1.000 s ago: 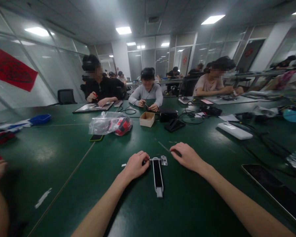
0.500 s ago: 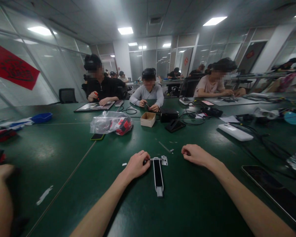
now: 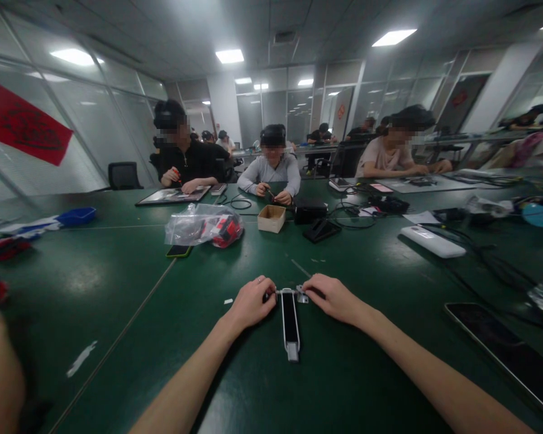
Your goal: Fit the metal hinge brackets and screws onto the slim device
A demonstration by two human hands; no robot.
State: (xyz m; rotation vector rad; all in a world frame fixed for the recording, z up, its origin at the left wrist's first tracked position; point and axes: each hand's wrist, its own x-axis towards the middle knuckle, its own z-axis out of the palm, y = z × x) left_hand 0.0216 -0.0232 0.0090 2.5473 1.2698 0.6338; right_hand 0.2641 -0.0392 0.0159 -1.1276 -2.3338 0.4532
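Note:
A narrow device with a white frame and a black middle strip (image 3: pixel 290 322) lies on the green table, its long side pointing toward me. A thin crossbar runs along its far end. My left hand (image 3: pixel 254 300) is closed at the left end of that crossbar, its fingertips partly hiding what they grip. At the right end sits a small silver metal bracket with holes (image 3: pixel 303 295). My right hand (image 3: pixel 335 296) pinches this bracket between thumb and fingers, covering part of it.
A clear plastic bag with red and black contents (image 3: pixel 203 225), a small open box (image 3: pixel 271 218) and a black stand (image 3: pixel 321 230) lie farther off. To the right are a white case (image 3: pixel 432 242), cables and a dark phone (image 3: pixel 502 352). A neighbour's arm (image 3: pixel 0 367) rests at left.
My right hand has moved left across the table and its fingers now meet the metal bracket. My left hand and the device have stayed in place.

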